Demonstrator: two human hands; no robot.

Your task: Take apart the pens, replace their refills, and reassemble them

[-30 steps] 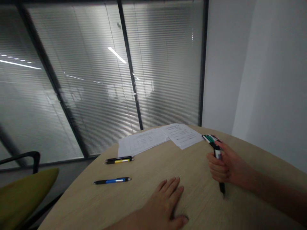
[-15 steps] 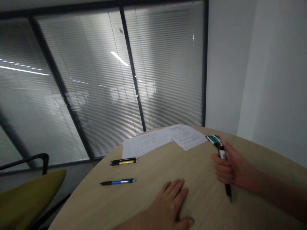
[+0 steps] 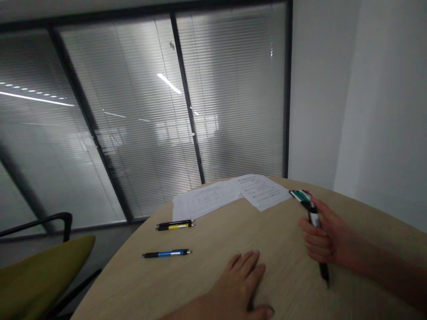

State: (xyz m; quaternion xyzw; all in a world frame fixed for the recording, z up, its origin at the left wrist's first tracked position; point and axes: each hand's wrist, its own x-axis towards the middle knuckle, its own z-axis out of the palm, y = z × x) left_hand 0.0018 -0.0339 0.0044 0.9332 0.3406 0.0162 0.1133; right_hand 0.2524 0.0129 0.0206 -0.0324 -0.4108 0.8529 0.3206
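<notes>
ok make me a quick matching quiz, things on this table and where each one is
Things: 1 blue pen; 2 yellow pen; 3 papers; 4 black pen

Places: A gripped in the right hand; B at the far edge of the table; C lying nearest the left hand; D just beyond the blue pen

Pairs: 1C, 2D, 3B, 4A

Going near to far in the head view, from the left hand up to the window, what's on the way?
left hand → blue-and-black pen → black and yellow pens → printed papers → glass partition with blinds
</notes>
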